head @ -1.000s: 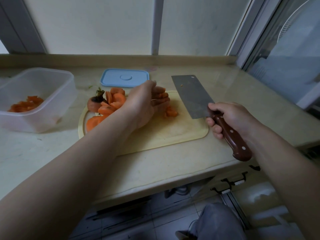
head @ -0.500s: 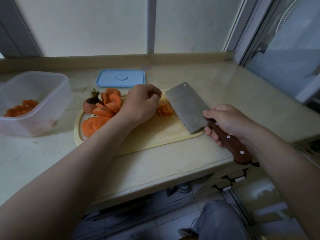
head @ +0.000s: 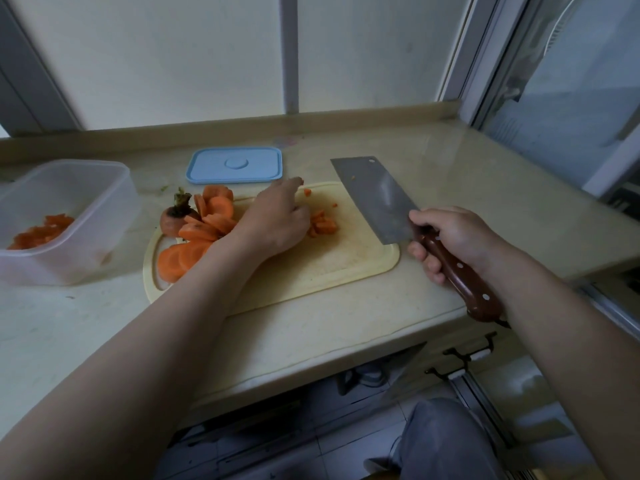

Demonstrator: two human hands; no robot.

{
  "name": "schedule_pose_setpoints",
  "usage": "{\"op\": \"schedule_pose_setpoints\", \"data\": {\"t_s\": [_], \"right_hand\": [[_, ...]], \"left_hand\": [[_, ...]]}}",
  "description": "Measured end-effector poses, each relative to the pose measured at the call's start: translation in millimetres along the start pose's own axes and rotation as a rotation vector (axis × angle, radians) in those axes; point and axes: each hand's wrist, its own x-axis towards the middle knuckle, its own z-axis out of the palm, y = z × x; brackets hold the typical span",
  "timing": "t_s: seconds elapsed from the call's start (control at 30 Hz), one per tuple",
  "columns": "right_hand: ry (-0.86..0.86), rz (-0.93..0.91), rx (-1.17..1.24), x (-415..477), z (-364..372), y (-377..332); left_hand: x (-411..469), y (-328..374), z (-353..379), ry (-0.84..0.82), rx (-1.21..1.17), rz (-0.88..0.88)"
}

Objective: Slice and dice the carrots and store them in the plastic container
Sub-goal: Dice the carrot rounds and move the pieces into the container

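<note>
2 hands at work: left hand (head: 277, 220) lay on the pale yellow plastic cutting board (head: 346, 268), fingers touching the small pile of diced orange carrot (head: 325, 225), grip unclear. Right hand (head: 457, 240) clenched the brown-handled steel cleaver (head: 375, 199). Round carrot slices (head: 204, 221) sat left of it. Clear plastic container (head: 86, 188) held dice, further left.

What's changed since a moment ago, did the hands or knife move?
The cleaver, just now lowered close to the left hand, has swung back to the right, away from the diced carrot. The left hand has uncurled from a fist, fingers reaching toward the far edge of the board. Unchanged: the right hand grips the cleaver; slices, container and lid lie as before.
</note>
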Motion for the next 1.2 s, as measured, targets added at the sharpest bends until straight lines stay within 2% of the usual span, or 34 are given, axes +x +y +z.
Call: {"op": "schedule_pose_setpoints", "data": {"t_s": [0.1,0.2,0.43,0.57,0.8,0.87,1.03,1.13,1.2], "right_hand": [[0.006,-0.021,0.015,0.7,1.4,0.7],[0.008,-0.029,0.027,1.5,0.6,2.2],[-0.002,-0.028,-0.005,1.9,1.9,1.6],[-0.002,-0.031,-0.02,0.1,2.2,1.6],[-0.016,-0.042,-0.024,1.6,1.4,2.6],[-0.013,-0.039,-0.012,1.8,0.2,2.8],[0.003,-0.024,0.015,0.4,-0.6,1.6],[-0.009,-0.03,0.027,0.0,-1.3,2.0],[-0.024,-0.036,0.045,-0.3,-3.5,3.3]], "left_hand": [[4.7,5.1,4.0,-0.117,0.031,0.038],[9.9,6.4,4.1,-0.164,-0.001,0.027],[6.2,0.3,1.6,-0.065,-0.352,0.034],[7.2,1.3,1.5,0.012,-0.444,0.021],[8.0,11.1,11.5,-0.24,-0.063,0.11],[8.5,11.8,11.3,-0.26,-0.038,0.129],[8.0,7.2,9.4,-0.194,-0.222,0.144],[9.0,5.9,9.8,-0.016,-0.31,0.117],[10.2,9.0,7.9,0.088,-0.515,0.049]]}}
